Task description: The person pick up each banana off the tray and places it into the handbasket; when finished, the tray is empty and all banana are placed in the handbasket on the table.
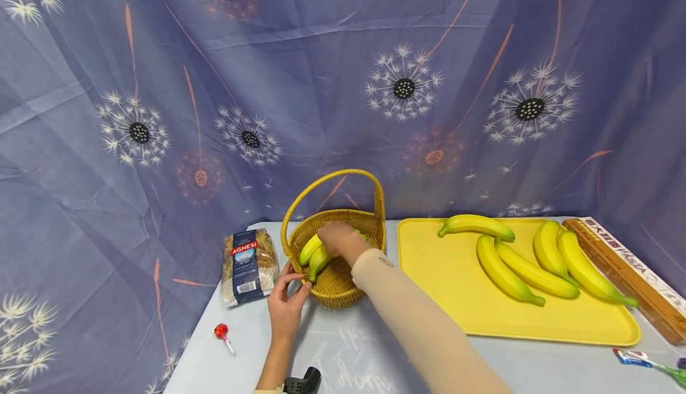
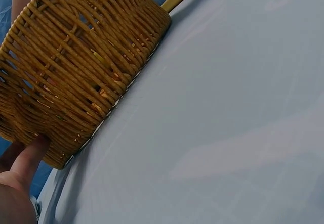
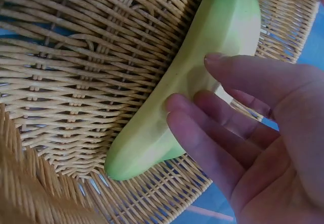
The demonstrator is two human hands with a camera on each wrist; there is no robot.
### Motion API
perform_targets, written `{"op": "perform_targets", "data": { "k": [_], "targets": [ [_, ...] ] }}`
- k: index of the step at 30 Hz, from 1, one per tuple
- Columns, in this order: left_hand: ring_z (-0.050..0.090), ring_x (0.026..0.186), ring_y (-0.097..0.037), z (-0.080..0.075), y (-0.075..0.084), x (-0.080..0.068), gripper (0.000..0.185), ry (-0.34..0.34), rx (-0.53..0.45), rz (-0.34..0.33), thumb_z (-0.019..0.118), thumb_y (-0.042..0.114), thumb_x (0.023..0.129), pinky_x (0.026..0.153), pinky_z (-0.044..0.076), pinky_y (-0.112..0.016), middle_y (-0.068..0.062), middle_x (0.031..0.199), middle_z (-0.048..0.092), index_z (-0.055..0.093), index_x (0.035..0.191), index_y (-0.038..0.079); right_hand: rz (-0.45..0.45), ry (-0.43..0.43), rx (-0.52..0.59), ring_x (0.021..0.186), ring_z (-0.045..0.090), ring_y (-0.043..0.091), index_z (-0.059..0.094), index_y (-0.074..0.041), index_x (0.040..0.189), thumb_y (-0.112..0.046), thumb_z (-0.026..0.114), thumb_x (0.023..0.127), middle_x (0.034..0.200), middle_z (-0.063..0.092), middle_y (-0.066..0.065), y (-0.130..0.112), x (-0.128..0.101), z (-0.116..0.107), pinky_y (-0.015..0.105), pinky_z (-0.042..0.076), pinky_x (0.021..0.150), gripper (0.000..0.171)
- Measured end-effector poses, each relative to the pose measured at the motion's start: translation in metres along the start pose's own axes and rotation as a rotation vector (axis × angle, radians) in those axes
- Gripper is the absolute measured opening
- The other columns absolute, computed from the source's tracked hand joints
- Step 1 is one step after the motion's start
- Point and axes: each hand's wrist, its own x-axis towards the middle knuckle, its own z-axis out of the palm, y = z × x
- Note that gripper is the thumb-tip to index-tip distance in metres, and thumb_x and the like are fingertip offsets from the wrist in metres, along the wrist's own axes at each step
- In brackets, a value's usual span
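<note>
A blue-violet cloth (image 1: 321,84) printed with dandelions hangs behind and to the sides of a pale surface (image 1: 214,370). The largest thing on the surface is a yellow tray (image 1: 429,251), at the right, carrying five bananas (image 1: 502,273): one lies crosswise near the far edge, two side by side in the middle, two together toward the right. Left of the tray stands an upright woven basket (image 1: 334,299) with a tall arched handle. A long brown-and-white box (image 1: 624,269) lies along the tray's right side, and a bag of Agnesi pasta (image 1: 249,266) sits just left of the basket.

The right grip (image 1: 340,239) is down inside the basket, over the bananas there (image 1: 319,260); at least two show in the head view. Its fingers are loosely bent, with a gap between thumb and fingertips, over one banana that lies against the weave; whether they touch it I cannot tell. The left grip (image 1: 287,300) has its thumb and fingers apart, touching the near left side of the basket.

Smaller still, a partly visible item with a blue-and-red label (image 1: 632,357) lies at the near right corner, and a red lollipop (image 1: 221,331) lies in front of the pasta bag
</note>
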Motion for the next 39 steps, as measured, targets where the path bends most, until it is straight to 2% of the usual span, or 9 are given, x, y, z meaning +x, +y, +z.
{"op": "perform_targets", "data": {
  "k": [5,9,12,15,19,21,26,33,39],
  "targets": [
    [0.041,0.131,-0.034,-0.002,-0.006,0.0,0.023,0.011,0.006,0.007,0.069,-0.009,0.083,0.085,0.053,-0.029,-0.015,0.145,0.043,0.06,0.102,-0.015,-0.044,-0.008,0.067,0.087,0.06,0.015,0.066,-0.015,0.104,-0.013,0.061,0.093,0.098,0.064,0.0,0.008,-0.008,-0.006,0.028,0.048,0.07,0.013],
    [0.04,0.131,-0.035,-0.001,-0.005,0.0,0.022,0.009,0.003,0.005,0.069,-0.009,0.083,0.085,0.053,-0.029,-0.016,0.145,0.042,0.061,0.102,-0.014,-0.077,0.005,0.115,0.08,0.057,0.013,0.066,-0.014,0.103,-0.012,0.062,0.091,0.089,0.061,-0.003,0.022,-0.02,-0.015,0.029,0.046,0.068,0.013],
    [0.042,0.131,-0.033,-0.001,-0.006,0.001,0.022,0.012,0.002,0.002,0.07,-0.008,0.083,0.085,0.053,-0.028,-0.014,0.144,0.043,0.06,0.102,-0.014,-0.106,0.027,0.166,0.089,0.058,0.015,0.067,-0.013,0.11,-0.013,0.063,0.09,0.1,0.063,-0.002,0.035,-0.029,-0.02,0.032,0.049,0.077,0.02],
    [0.044,0.129,-0.028,0.0,-0.007,0.002,0.022,0.021,0.008,-0.006,0.07,-0.007,0.083,0.086,0.053,-0.029,-0.01,0.142,0.046,0.061,0.102,-0.014,-0.141,0.05,0.221,0.089,0.06,0.014,0.067,-0.012,0.117,-0.015,0.064,0.09,0.111,0.064,0.0,0.049,-0.038,-0.024,0.032,0.05,0.078,0.027],
    [0.044,0.13,-0.028,0.002,-0.005,0.001,0.023,0.016,0.019,-0.011,0.07,-0.006,0.084,0.086,0.052,-0.029,-0.01,0.143,0.045,0.06,0.103,-0.014,-0.167,0.092,0.267,0.08,0.058,0.009,0.065,-0.016,0.119,-0.021,0.066,0.092,0.101,0.063,-0.004,0.066,-0.06,-0.029,0.027,0.05,0.07,0.028],
    [0.043,0.13,-0.031,0.002,-0.005,0.0,0.024,0.017,0.016,-0.008,0.07,-0.007,0.084,0.085,0.053,-0.028,-0.014,0.144,0.044,0.059,0.103,-0.016,-0.176,0.113,0.286,0.082,0.058,0.007,0.064,-0.019,0.12,-0.024,0.066,0.092,0.096,0.062,-0.008,0.075,-0.073,-0.031,0.025,0.05,0.07,0.028],
    [0.042,0.13,-0.034,0.001,-0.003,-0.002,0.022,0.031,0.01,-0.003,0.069,-0.01,0.083,0.083,0.054,-0.027,-0.017,0.144,0.043,0.059,0.102,-0.016,-0.182,0.188,0.39,0.084,0.059,0.005,0.064,-0.021,0.119,-0.026,0.063,0.094,0.097,0.064,-0.01,0.108,-0.097,-0.026,0.026,0.051,0.07,0.026],
    [0.044,0.129,-0.032,0.001,-0.002,-0.002,0.021,0.032,0.012,-0.006,0.069,-0.009,0.083,0.084,0.053,-0.028,-0.013,0.143,0.045,0.061,0.101,-0.014,-0.115,0.266,0.532,0.087,0.062,0.007,0.067,-0.019,0.116,-0.028,0.062,0.095,0.1,0.066,-0.009,0.162,-0.127,-0.008,0.033,0.053,0.075,0.024],
    [0.043,0.13,-0.032,0.001,0.002,-0.002,0.02,0.034,0.004,-0.03,0.069,-0.01,0.083,0.084,0.053,-0.029,-0.013,0.143,0.045,0.061,0.101,-0.014,0.023,0.288,0.536,0.09,0.064,0.018,0.068,-0.011,0.114,-0.024,0.064,0.093,0.102,0.068,0.001,0.213,-0.149,0.019,0.041,0.053,0.077,0.025]
  ]
}}
